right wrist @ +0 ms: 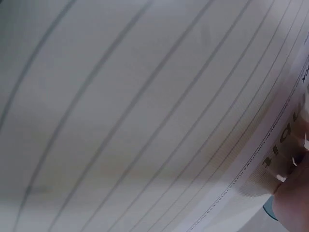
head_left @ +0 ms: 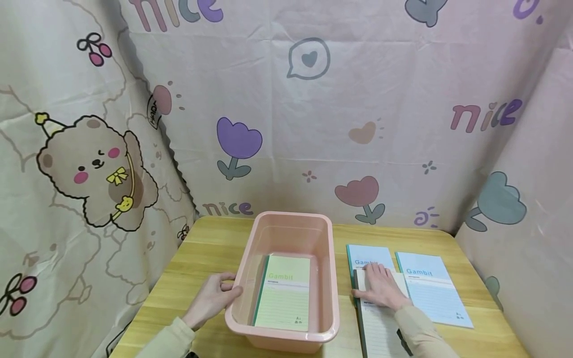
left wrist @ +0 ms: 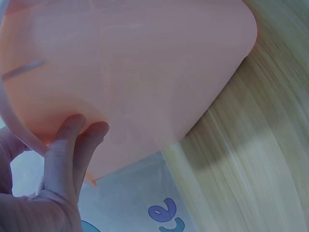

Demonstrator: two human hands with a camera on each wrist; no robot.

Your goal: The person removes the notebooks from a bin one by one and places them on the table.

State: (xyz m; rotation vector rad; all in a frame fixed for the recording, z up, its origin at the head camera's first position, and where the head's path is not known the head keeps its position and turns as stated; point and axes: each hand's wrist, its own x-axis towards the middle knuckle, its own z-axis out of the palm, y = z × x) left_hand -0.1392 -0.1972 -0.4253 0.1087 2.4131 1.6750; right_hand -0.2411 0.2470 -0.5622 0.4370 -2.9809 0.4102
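A pink plastic basin point(head_left: 332, 278) stands on the table with a green notebook point(head_left: 286, 298) lying inside it. At its left side my left hand point(head_left: 214, 298) pinches the rim, thumb over the edge and fingers against the outer wall point(left wrist: 145, 72). My right hand point(head_left: 382, 288) rests on a pale grey notebook point(head_left: 380, 328) with a dark spine, its fingers stretched over the upper cover and its thumb at the spine. Close up, fingertips point(right wrist: 294, 193) lie beside the printed title of the lined cover point(right wrist: 145, 116). The grey notebook partly covers a light blue notebook point(head_left: 369, 253).
Another light blue notebook point(head_left: 436, 293) lies at the right. All these things are on a wooden table point(head_left: 179, 283). Behind it hangs a printed curtain point(head_left: 291, 124), with further curtain at both sides.
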